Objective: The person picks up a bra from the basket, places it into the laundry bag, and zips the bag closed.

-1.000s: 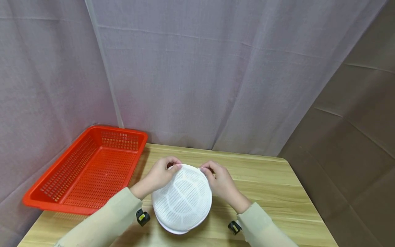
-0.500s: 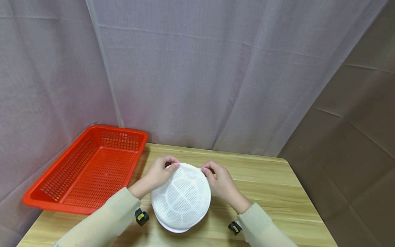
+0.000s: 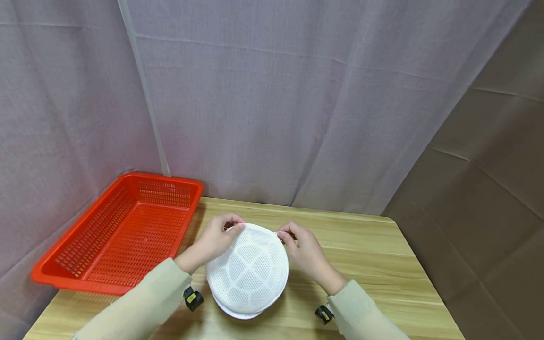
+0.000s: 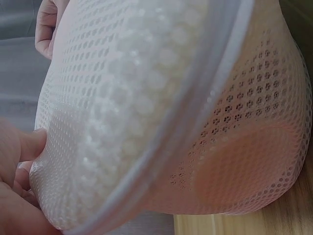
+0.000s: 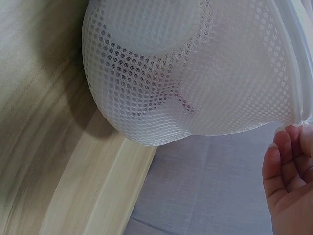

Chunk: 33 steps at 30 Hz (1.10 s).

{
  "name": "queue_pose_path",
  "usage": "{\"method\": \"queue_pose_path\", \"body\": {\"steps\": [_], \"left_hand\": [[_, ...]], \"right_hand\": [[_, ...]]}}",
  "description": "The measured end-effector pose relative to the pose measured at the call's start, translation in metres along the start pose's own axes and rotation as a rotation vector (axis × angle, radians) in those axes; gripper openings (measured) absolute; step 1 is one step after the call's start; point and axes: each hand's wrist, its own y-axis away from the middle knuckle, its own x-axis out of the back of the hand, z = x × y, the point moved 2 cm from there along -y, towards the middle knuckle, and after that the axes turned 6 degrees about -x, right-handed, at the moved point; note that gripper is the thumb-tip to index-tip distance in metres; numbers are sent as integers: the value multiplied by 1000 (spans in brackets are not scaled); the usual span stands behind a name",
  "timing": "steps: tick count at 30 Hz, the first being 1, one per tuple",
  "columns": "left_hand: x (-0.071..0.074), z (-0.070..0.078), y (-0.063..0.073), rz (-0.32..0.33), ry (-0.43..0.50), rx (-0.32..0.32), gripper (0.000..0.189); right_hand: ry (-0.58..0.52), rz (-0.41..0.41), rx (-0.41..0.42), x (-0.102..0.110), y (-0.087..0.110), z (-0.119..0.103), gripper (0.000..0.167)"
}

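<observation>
Wood-grained tabletop (image 3: 374,269) is serving as our working surface, with the white mesh bag (image 3: 248,271) sitting low and central over its near part, between our two hands. Its round face is tilting toward us, and a second pale edge is showing beneath on the near side. Whether the underside is fully resting on the wood, we are not able to tell.

Our left hand (image 3: 218,239) is pinching the far left of the edge, thumb on the mesh face, other fingers behind. Our right hand (image 3: 303,248) is pinching a small spot at the far right of the edge; its fingertips are hiding what exactly they are gripping.

Handling, as we are judging it: very light, walls soft and giving, with the piped rim (image 5: 299,63) acting as the stiffer part. We are expecting the texture to give good grip, and little risk of breakage; snagging or stretching the holes is seeming likelier. We are favouring holds on the rim, both sides, since the bare mesh is probably folding under a pinch.

Farther off to the left, a red basket (image 3: 142,238) is standing well apart from the bag. Behind everything, a greyish curtain (image 3: 255,118) is hanging.
</observation>
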Motion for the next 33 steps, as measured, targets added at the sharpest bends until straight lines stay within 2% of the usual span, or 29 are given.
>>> {"method": "queue_pose_path", "body": {"steps": [6, 22, 27, 33], "left_hand": [[2, -6, -2, 37, 5, -4, 4], [5, -14, -3, 51, 40, -4, 5], [7, -15, -3, 65, 22, -7, 5], [10, -21, -3, 94, 12, 42, 7]], "right_hand": [[1, -13, -7, 1, 1, 3, 9], [4, -10, 13, 1, 2, 7, 8], [10, -10, 2, 0, 3, 8, 8], [8, -12, -25, 0, 4, 9, 8]]}}
